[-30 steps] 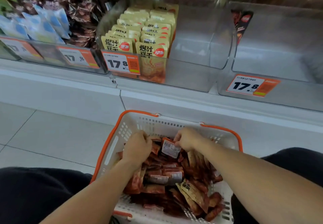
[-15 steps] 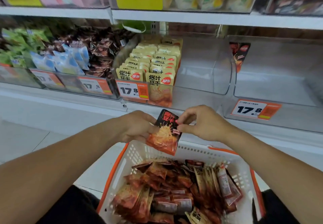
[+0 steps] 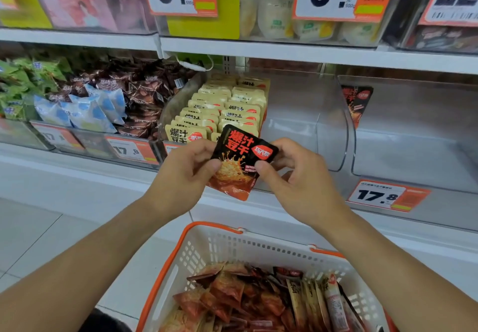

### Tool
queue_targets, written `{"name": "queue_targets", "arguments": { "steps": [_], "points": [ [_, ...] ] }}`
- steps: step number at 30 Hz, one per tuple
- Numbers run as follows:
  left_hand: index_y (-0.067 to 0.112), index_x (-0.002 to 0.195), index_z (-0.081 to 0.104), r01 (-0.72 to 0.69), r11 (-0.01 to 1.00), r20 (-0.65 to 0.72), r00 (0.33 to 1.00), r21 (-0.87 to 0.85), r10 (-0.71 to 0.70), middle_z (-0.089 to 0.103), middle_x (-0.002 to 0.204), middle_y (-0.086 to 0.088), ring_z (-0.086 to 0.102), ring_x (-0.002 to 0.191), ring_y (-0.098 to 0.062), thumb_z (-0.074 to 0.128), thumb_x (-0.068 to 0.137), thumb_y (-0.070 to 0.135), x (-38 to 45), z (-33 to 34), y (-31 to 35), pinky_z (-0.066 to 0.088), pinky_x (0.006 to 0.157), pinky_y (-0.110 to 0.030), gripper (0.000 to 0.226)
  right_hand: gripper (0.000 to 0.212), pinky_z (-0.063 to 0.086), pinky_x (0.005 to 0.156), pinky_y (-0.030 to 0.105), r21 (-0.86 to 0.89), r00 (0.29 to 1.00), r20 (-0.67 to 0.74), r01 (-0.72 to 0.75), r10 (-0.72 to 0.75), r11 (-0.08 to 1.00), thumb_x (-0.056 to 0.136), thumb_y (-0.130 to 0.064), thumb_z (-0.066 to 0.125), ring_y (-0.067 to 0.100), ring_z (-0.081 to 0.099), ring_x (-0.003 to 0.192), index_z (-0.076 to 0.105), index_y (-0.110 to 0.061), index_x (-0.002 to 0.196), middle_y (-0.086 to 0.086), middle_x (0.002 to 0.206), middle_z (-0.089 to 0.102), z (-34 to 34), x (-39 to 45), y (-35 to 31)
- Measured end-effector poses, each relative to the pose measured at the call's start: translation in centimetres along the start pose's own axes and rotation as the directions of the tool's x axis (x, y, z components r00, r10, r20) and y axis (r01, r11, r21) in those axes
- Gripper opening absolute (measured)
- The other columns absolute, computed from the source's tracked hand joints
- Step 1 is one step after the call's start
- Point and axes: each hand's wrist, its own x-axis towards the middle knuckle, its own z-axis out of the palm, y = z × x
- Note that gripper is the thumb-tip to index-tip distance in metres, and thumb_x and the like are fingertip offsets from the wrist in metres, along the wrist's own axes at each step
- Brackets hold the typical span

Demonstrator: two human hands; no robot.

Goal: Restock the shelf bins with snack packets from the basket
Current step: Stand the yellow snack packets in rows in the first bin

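A black and red snack packet hangs in front of the shelf, held by both hands. My left hand pinches its left edge and my right hand pinches its right edge. Below, a white basket with an orange rim holds several red packets. Behind the packet a clear shelf bin has yellow packets stacked in its left half and bare room on the right. The bin at the right holds one black and red packet against its left wall.
Bins at the left hold brown, blue and green packets. Orange price tags hang on the bin fronts. An upper shelf with more bins runs overhead. White floor tiles lie at the lower left.
Both hands left the basket with one black and red packet and raised it in front of the shelf bins. The view tilted upward.
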Motion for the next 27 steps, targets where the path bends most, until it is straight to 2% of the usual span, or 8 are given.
{"name": "queue_targets", "arguments": {
  "steps": [3,6,10,13,17,22,24,27],
  "points": [
    [0.010,0.109,0.062,0.013,0.999,0.066,0.998,-0.036,-0.010,0.074,0.092,-0.012,0.064,0.084,-0.038,0.057,0.098,0.006,0.0,0.4,-0.1,0.053,0.078,-0.047,0.012,0.017,0.051,0.062,0.023,0.013,0.997,0.069,-0.024,0.023,1.000,0.092,-0.018,0.068,0.007,0.065,0.075,0.058,-0.030,0.100,-0.012,0.083,0.069,-0.7,0.4,0.5],
    [0.007,0.097,0.061,0.068,0.995,0.200,0.979,-0.077,-0.051,0.067,0.079,-0.020,0.058,0.068,-0.020,0.068,0.091,0.017,-0.2,1.0,-0.5,0.047,0.069,-0.032,0.014,0.027,0.059,0.069,0.045,0.002,0.968,0.222,-0.119,0.115,0.993,0.090,-0.009,0.070,0.016,0.070,0.071,0.055,-0.030,0.098,-0.006,0.091,0.073,-2.1,0.3,0.7],
    [0.012,0.098,0.064,0.027,0.995,0.255,0.967,-0.096,-0.002,0.072,0.078,-0.006,0.061,0.068,-0.011,0.066,0.094,0.015,-0.4,2.7,-0.1,0.047,0.067,-0.022,0.006,0.018,0.060,0.067,0.045,-0.022,0.948,0.273,-0.162,0.162,0.986,0.089,-0.012,0.073,0.017,0.072,0.074,0.058,-0.020,0.097,-0.004,0.097,0.072,-4.2,-0.5,0.7],
    [0.019,0.103,0.063,-0.018,0.984,0.154,0.987,-0.177,0.046,0.075,0.085,0.004,0.067,0.078,-0.009,0.065,0.090,0.025,0.0,4.9,1.9,0.052,0.072,-0.024,0.015,0.016,0.058,0.064,0.039,-0.051,0.984,0.142,-0.097,0.103,0.994,0.085,-0.022,0.077,0.017,0.067,0.073,0.062,-0.021,0.090,-0.002,0.087,0.071,-5.9,-0.9,0.1],
    [0.024,0.117,0.057,-0.155,0.984,-0.006,0.988,-0.092,0.156,0.067,0.107,0.008,0.063,0.102,-0.007,0.070,0.091,0.031,1.7,7.9,4.0,0.050,0.091,-0.025,0.030,0.018,0.054,0.061,0.039,-0.030,0.972,-0.233,-0.049,0.041,0.998,0.086,-0.017,0.077,0.022,0.062,0.064,0.061,-0.024,0.083,0.008,0.081,0.069,-9.6,-1.3,0.1],
    [0.014,0.146,0.039,-0.321,0.910,0.120,0.947,0.263,0.300,0.049,0.141,-0.001,0.045,0.128,-0.009,0.067,0.093,0.032,3.4,11.6,4.8,0.030,0.105,-0.013,0.063,0.009,0.054,0.055,0.031,0.247,0.720,-0.644,-0.127,0.260,0.961,0.090,-0.013,0.068,0.016,0.062,0.064,0.061,-0.013,0.096,0.000,0.081,0.066,-15.4,-1.8,2.2],
    [0.019,0.156,0.022,-0.339,0.870,0.224,0.936,0.357,0.273,0.043,0.147,-0.004,0.047,0.129,-0.022,0.064,0.093,0.041,3.8,12.9,4.2,0.034,0.105,-0.027,0.078,0.012,0.054,0.055,0.027,0.314,0.648,-0.663,-0.213,0.374,0.925,0.092,-0.013,0.067,0.015,0.063,0.072,0.058,-0.010,0.100,0.000,0.085,0.063,-17.1,-1.1,3.8],
    [0.020,0.159,0.005,-0.423,0.721,0.281,0.906,0.548,0.317,0.050,0.142,-0.005,0.052,0.119,-0.026,0.053,0.094,0.053,4.1,13.8,2.9,0.034,0.093,-0.034,0.087,0.018,0.058,0.062,0.034,0.294,0.660,-0.595,-0.353,0.459,0.888,0.090,-0.012,0.071,0.022,0.063,0.079,0.054,-0.014,0.083,0.003,0.082,0.062,-18.3,1.2,6.1]
  ]
}}
